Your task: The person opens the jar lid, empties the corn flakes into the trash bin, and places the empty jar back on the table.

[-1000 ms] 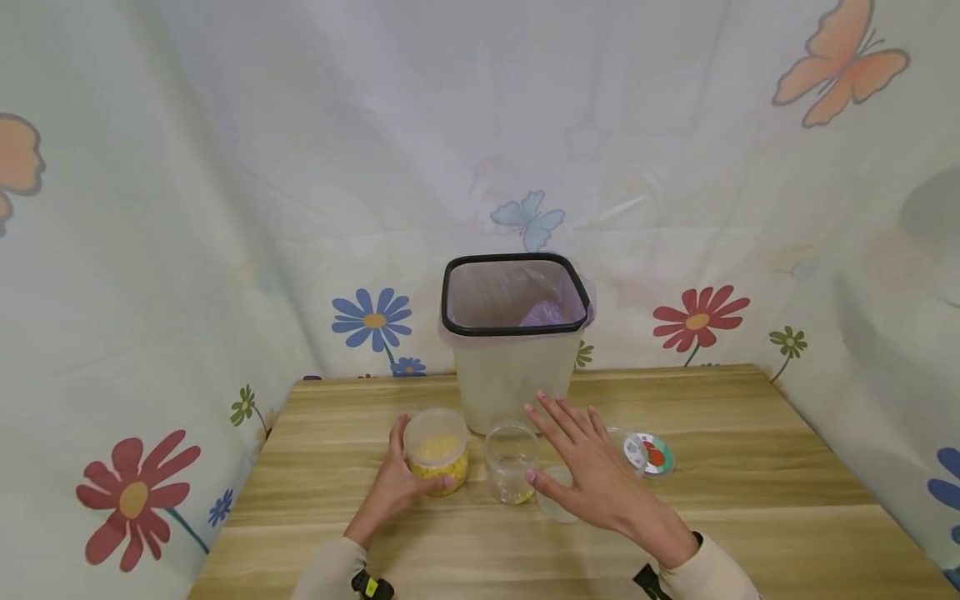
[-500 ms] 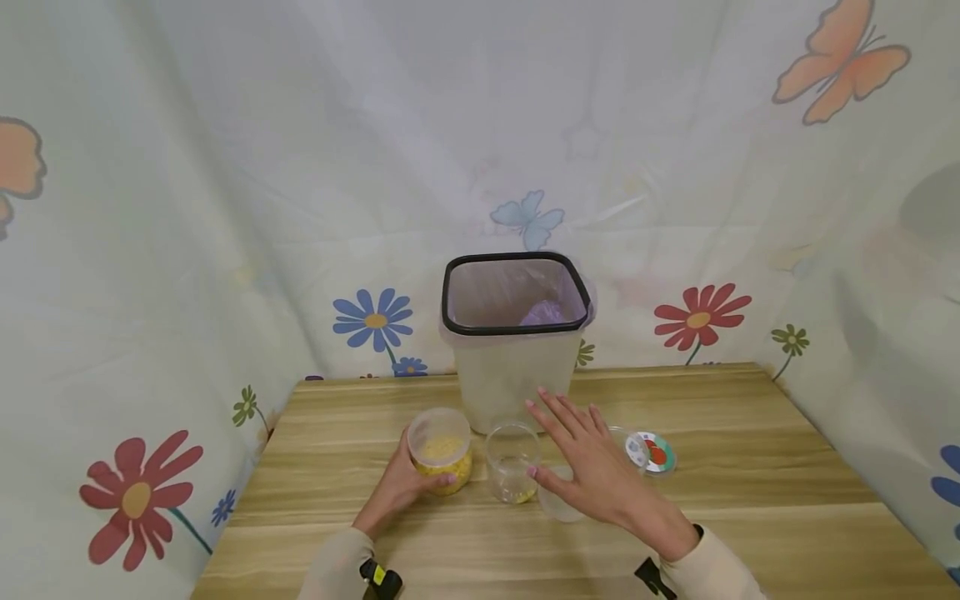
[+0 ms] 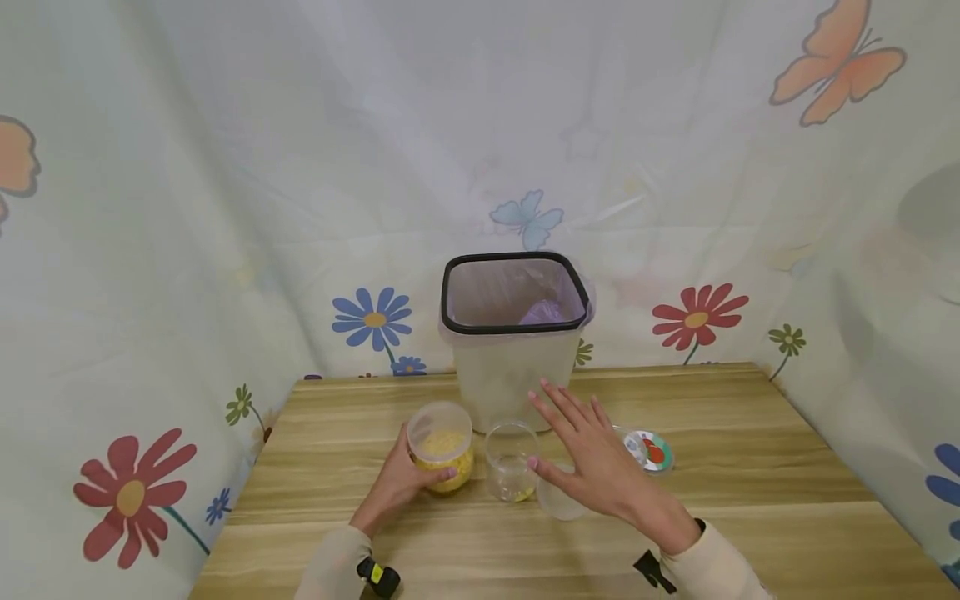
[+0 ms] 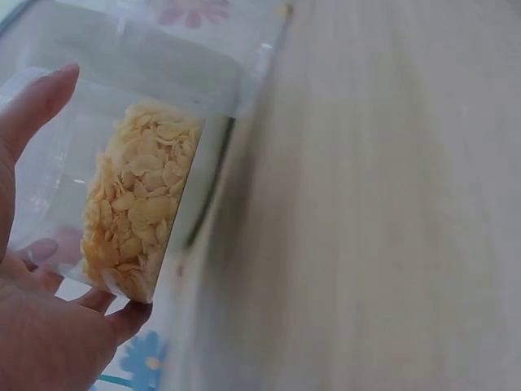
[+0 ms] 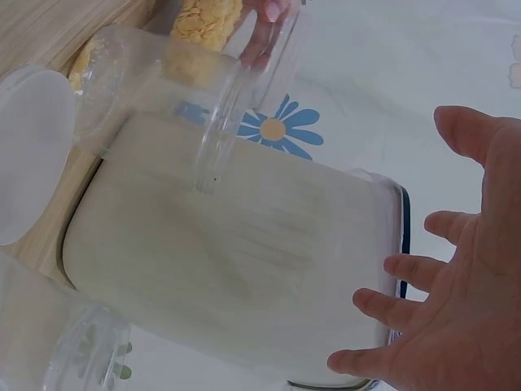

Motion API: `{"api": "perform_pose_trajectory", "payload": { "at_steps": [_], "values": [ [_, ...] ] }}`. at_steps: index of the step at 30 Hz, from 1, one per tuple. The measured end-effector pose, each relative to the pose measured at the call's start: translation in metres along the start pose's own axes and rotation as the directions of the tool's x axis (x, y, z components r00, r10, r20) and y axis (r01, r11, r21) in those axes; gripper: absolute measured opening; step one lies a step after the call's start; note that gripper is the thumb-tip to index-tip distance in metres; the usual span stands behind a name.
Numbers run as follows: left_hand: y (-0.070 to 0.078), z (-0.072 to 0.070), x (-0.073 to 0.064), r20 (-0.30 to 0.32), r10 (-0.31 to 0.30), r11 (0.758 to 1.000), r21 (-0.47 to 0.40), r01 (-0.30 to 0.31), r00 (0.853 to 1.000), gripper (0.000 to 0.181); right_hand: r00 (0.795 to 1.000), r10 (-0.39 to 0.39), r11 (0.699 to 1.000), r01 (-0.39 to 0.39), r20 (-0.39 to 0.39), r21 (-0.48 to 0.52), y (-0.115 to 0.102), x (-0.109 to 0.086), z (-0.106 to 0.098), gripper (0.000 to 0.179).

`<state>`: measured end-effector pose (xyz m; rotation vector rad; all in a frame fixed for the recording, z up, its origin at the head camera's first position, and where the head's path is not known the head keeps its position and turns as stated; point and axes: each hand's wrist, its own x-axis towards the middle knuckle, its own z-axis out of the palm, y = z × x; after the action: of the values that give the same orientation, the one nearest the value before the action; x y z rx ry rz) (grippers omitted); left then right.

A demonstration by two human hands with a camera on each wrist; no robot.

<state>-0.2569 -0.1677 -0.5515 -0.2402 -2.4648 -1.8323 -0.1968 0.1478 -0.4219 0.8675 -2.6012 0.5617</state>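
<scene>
My left hand [image 3: 405,477] grips a clear plastic jar [image 3: 442,446] of yellow corn flakes [image 4: 142,195], thumb on its near side. In the left wrist view the jar's base looks a little above the table. Just right of it stands a second clear jar [image 3: 510,471], with a few flakes at its bottom. My right hand [image 3: 603,467] hovers palm down with fingers spread, holding nothing. Partly under it, in the head view, lies a white round lid [image 3: 558,498]. The right wrist view shows the lid [image 5: 32,155] beside the second jar [image 5: 155,90].
A bin [image 3: 513,367] with a black rim and a purple liner stands behind the jars. Another clear jar [image 5: 41,334] is partly hidden behind my right hand, near a lid with a coloured label [image 3: 658,454]. A flowered curtain [image 3: 375,167] surrounds the wooden table [image 3: 712,508].
My left hand has taken a fuller grip on the flake jar, which has shifted slightly right and up. The right hand has barely moved, still spread.
</scene>
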Motion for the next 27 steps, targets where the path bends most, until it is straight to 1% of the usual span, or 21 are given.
{"api": "perform_pose_trajectory", "payload": {
  "at_steps": [5,8,10,16,22,25,27],
  "values": [
    [0.019,-0.001,-0.003,-0.028,0.036,0.999,0.017,-0.035,0.999,0.105,1.000,0.004,1.000,-0.004,-0.007,-0.007,0.000,0.001,-0.004,0.081],
    [0.030,-0.001,-0.005,-0.035,0.055,0.999,0.002,-0.054,0.998,0.105,1.000,0.000,1.000,0.000,-0.018,-0.018,-0.001,0.003,-0.007,0.081],
    [0.038,-0.001,-0.006,-0.036,0.073,0.997,-0.005,-0.073,0.997,0.104,1.000,-0.007,1.000,0.007,-0.030,-0.025,-0.002,0.004,-0.009,0.081],
    [0.060,0.002,-0.010,-0.035,0.139,0.990,0.022,-0.139,0.990,0.106,0.998,-0.023,0.999,0.021,-0.059,-0.034,-0.005,0.008,-0.015,0.082],
    [0.080,0.009,-0.016,-0.050,0.217,0.976,0.028,-0.216,0.975,0.107,0.995,-0.050,0.998,0.047,-0.088,-0.032,-0.010,0.011,-0.022,0.083],
    [0.088,0.012,-0.018,-0.072,0.256,0.965,0.077,-0.250,0.964,0.108,0.994,-0.053,0.998,0.050,-0.098,-0.027,-0.013,0.012,-0.025,0.084],
    [0.093,0.015,-0.020,-0.083,0.289,0.953,0.121,-0.278,0.954,0.109,0.993,-0.055,0.998,0.053,-0.104,-0.024,-0.016,0.013,-0.027,0.084]
  ]
}}
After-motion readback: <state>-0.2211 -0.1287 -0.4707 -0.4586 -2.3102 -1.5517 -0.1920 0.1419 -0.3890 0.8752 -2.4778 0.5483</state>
